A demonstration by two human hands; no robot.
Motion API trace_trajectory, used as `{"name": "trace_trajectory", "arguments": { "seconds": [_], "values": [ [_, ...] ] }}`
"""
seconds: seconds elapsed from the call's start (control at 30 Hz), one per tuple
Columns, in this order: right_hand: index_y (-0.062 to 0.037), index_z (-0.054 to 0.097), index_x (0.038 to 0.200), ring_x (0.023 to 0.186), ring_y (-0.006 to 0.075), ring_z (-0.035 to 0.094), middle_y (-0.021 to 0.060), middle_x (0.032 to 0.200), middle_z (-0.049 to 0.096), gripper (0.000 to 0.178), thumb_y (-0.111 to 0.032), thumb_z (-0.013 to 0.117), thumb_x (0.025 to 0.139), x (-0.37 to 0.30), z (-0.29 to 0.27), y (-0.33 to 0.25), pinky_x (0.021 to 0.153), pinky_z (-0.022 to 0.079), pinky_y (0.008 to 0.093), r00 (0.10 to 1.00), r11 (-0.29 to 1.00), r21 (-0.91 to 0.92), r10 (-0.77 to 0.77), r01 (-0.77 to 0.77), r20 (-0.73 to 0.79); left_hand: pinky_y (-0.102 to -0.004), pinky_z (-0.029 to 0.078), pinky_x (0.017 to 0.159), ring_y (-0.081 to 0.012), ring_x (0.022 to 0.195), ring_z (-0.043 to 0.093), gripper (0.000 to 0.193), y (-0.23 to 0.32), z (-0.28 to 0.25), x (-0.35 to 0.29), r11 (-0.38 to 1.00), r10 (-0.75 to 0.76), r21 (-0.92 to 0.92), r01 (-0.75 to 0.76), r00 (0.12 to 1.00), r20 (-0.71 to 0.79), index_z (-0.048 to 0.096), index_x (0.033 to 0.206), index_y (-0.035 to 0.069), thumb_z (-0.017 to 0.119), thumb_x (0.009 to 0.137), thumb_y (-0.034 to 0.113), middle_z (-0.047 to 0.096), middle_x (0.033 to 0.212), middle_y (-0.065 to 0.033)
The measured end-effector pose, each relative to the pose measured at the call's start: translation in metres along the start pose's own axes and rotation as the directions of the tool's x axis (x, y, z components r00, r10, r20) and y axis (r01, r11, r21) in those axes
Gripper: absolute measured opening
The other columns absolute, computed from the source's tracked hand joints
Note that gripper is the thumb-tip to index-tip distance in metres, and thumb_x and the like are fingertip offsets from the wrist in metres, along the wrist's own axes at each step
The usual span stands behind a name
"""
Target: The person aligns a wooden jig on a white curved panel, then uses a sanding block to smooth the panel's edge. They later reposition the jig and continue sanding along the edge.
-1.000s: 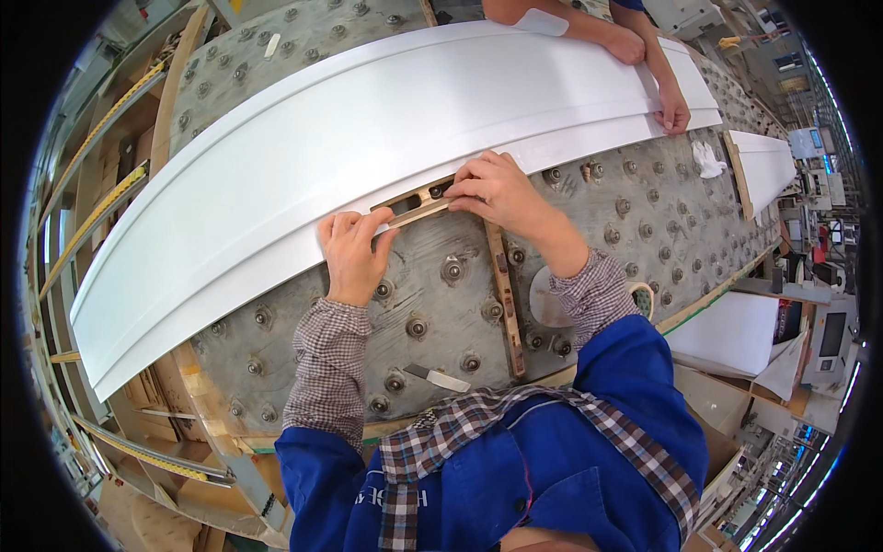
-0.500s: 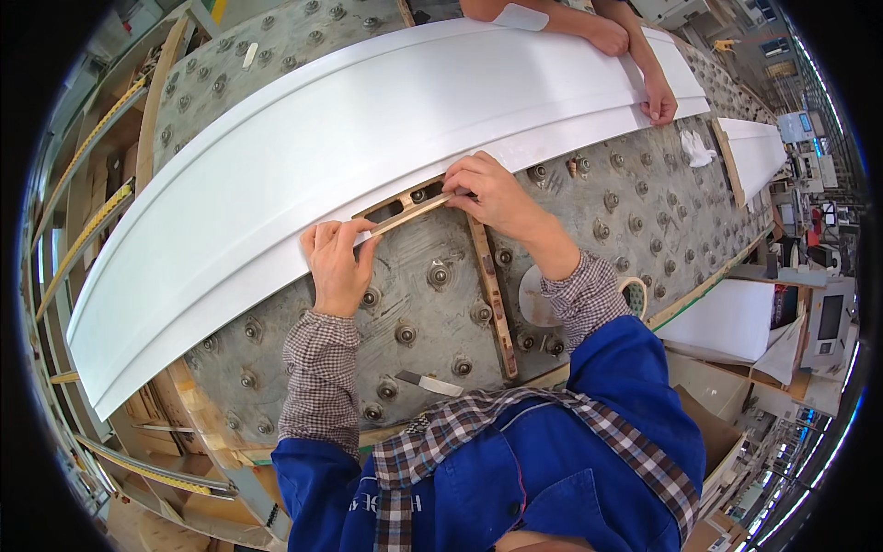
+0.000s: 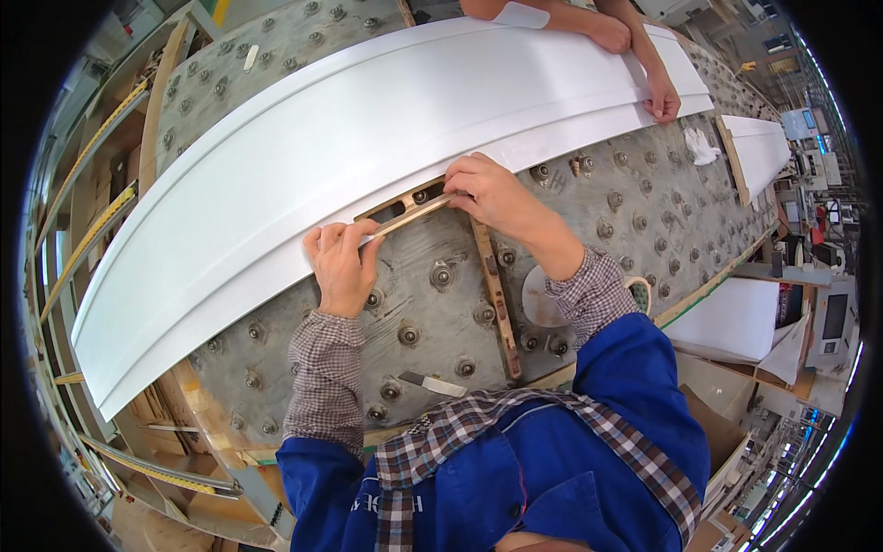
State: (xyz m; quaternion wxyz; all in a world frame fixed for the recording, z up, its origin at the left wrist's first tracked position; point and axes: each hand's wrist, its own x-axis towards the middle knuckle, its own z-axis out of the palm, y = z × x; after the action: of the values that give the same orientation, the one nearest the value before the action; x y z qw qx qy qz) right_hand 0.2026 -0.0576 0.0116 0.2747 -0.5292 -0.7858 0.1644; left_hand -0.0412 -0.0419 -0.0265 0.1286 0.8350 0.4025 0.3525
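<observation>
A long white panel (image 3: 276, 156) lies across a grey table studded with ball rollers. Its near edge has a narrow notch (image 3: 394, 209) with wood-coloured sides, and the table shows through it. Along the notch's open front runs a thin wood-coloured strip (image 3: 412, 217). My left hand (image 3: 342, 274) pinches the strip's left end, its fingertips against the panel edge. The right end is pinched between thumb and fingers of my right hand (image 3: 492, 195). Whether the strip is fixed to the panel, I cannot tell.
A flat blade with a pale handle (image 3: 434, 384) lies near my chest. A wooden bar (image 3: 497, 304) crosses the table toward me. Another person's hand (image 3: 662, 99) rests on the panel's far right edge. A white glove (image 3: 701, 147) and a smaller panel (image 3: 754, 155) lie farther right.
</observation>
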Motion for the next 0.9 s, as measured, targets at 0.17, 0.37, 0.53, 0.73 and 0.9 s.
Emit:
{"name": "trace_trajectory", "arguments": {
  "seconds": [0.17, 0.37, 0.53, 0.73, 0.9],
  "values": [
    [0.0010, 0.059, 0.077, 0.082, 0.0239, 0.054, 0.0071, 0.087, 0.058, 0.016, -0.003, 0.069, 0.064, -0.002, -0.001, 0.002, 0.070, 0.046, 0.0324, 0.998, 0.999, -0.007, -0.046, 0.046, 0.031, -0.0342, 0.032, 0.080, -0.0156, 0.074, 0.048, 0.015, 0.002, 0.000, -0.003, 1.000, 0.028, -0.014, -0.028, 0.999, -0.025, 0.056, 0.084, 0.012, 0.067, 0.073, 0.013, 0.060, 0.077, 0.0049],
    [0.0013, 0.058, 0.076, 0.079, 0.0239, 0.055, 0.0073, 0.086, 0.058, 0.016, -0.002, 0.069, 0.065, 0.002, -0.004, 0.002, 0.066, 0.047, 0.0323, 0.994, 0.997, 0.016, -0.075, 0.074, 0.075, -0.0328, 0.033, 0.076, -0.0169, 0.075, 0.046, 0.020, 0.000, 0.001, -0.004, 0.998, 0.029, -0.046, -0.030, 0.999, -0.022, 0.049, 0.076, 0.011, 0.068, 0.071, 0.010, 0.064, 0.086, 0.0039],
    [0.0001, 0.059, 0.077, 0.077, 0.0223, 0.056, 0.0069, 0.086, 0.058, 0.016, -0.001, 0.069, 0.065, 0.000, -0.008, 0.005, 0.065, 0.047, 0.0308, 0.997, 0.991, 0.128, -0.038, 0.028, 0.074, -0.0335, 0.033, 0.075, -0.0173, 0.076, 0.046, 0.021, 0.002, -0.001, -0.003, 0.987, -0.077, -0.147, 0.069, 0.996, -0.049, 0.047, 0.074, 0.011, 0.068, 0.072, 0.010, 0.063, 0.086, 0.0031],
    [0.0004, 0.058, 0.078, 0.078, 0.0224, 0.055, 0.0071, 0.088, 0.057, 0.016, -0.002, 0.069, 0.066, 0.000, -0.007, 0.007, 0.066, 0.047, 0.0309, 0.995, 0.992, 0.129, -0.025, 0.012, 0.099, -0.0336, 0.033, 0.076, -0.0167, 0.076, 0.048, 0.016, -0.004, -0.007, -0.002, 0.995, 0.041, -0.096, -0.038, 0.999, 0.024, 0.054, 0.080, 0.011, 0.068, 0.073, 0.013, 0.062, 0.086, 0.0027],
    [0.0007, 0.058, 0.077, 0.081, 0.0242, 0.054, 0.0080, 0.087, 0.056, 0.015, -0.003, 0.068, 0.067, -0.001, -0.010, -0.004, 0.070, 0.046, 0.0323, 0.991, 0.996, 0.086, 0.012, -0.024, 0.133, -0.0335, 0.033, 0.077, -0.0167, 0.077, 0.048, 0.021, 0.002, -0.015, -0.004, 0.997, -0.016, -0.080, 0.021, 0.997, 0.071, 0.060, 0.092, 0.010, 0.068, 0.074, 0.017, 0.060, 0.085, 0.0026]
  ]
}}
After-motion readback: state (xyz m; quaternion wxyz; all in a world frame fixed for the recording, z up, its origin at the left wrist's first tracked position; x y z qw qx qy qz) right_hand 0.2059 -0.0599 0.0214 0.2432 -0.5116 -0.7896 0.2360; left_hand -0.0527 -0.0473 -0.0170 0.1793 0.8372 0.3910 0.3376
